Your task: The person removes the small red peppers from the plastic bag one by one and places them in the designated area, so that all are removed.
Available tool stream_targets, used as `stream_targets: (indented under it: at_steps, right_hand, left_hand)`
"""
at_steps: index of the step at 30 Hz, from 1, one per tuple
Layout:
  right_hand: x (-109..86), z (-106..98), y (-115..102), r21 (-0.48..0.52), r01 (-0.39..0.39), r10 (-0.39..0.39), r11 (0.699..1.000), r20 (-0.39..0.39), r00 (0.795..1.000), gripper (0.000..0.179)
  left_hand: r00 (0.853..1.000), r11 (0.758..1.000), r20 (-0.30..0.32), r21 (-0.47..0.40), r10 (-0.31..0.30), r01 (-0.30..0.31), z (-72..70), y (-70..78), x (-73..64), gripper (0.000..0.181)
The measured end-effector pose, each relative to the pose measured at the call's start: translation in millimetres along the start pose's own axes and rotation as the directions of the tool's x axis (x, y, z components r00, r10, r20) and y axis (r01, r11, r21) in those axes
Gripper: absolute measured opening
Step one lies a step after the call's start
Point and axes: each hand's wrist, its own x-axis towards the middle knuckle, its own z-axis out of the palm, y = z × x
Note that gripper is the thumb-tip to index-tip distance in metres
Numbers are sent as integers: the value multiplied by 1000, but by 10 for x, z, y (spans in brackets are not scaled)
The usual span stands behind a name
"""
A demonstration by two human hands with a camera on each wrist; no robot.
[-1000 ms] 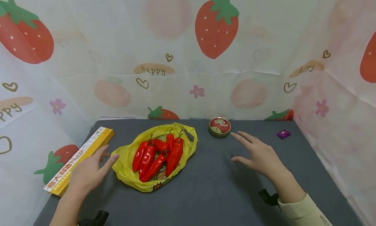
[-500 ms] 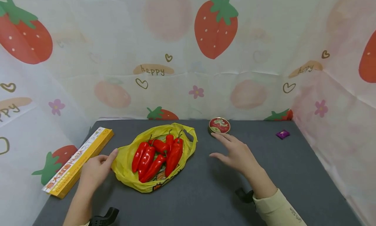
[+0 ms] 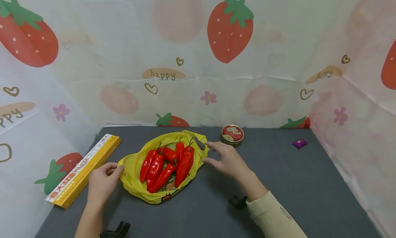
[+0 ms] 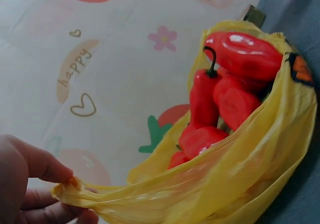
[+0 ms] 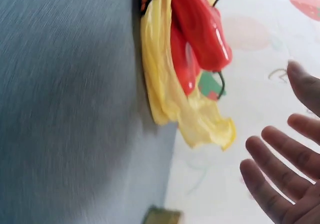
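A yellow plastic bag [image 3: 133, 186] lies on the dark table with its mouth spread wide. Several glossy red peppers [image 3: 156, 167] with thin dark stems rest inside it. My left hand [image 3: 103, 181] pinches the bag's left handle; in the left wrist view the thumb and fingers close on the gathered plastic [image 4: 75, 191]. My right hand [image 3: 227, 159] is at the bag's right side, its fingertips close to the right handle. In the right wrist view that hand's fingers [image 5: 280, 171] are spread and hold nothing, apart from the loose handle end [image 5: 212, 126].
A long yellow and white pasta box [image 3: 83, 171] lies left of the bag, beside my left hand. Behind my right hand stands a round red-topped tin [image 3: 232, 134]. A small purple wrapped sweet [image 3: 299, 143] lies at the far right. Strawberry-print cloth hangs around the table [image 3: 294, 183].
My left hand has moved right from beside the pasta box and taken hold of the bag's left handle. My right hand has moved left, past the tin, to the bag's right side.
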Motion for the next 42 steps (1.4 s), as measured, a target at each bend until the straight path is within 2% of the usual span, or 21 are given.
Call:
stream_targets:
  at_steps: [5,11,16,23,29,35,37,42]
  right_hand:
    - [121,143,-2,131,-35,33,991,14,999,53]
    - [232,354,-77,177,-85,75,980,63,995,51]
    - [292,509,-169,209,-202,181,957,113,977,55]
    - [341,667,-230,249,-328,313,911,100,945,58]
    - [365,770,-226,372,-360,332,856,138,933,58]
    - [389,840,-221,405,-363,322,839,169,932,56]
    - [397,849,-222,440,-385,344,811,174,923,51]
    - [413,803,-237,582,-449,421,678,193,886,45]
  left_hand:
    - [999,995,-21,-89,-47,45,64,-14,-22,45]
    - [999,990,-39,-140,-38,33,56,-61,-24,46]
    - [998,989,-55,-146,-38,30,51,-93,-31,44]
    - [999,986,-42,-163,-27,19,82,-98,-43,45]
    - [999,989,-44,-151,-15,8,99,-100,-52,44]
    - [999,987,-50,-161,4,-12,104,-88,-59,43]
    - [998,986,-55,-166,11,-20,109,-79,-60,42]
    - [998,984,-59,-175,21,-31,118,-63,-61,40]
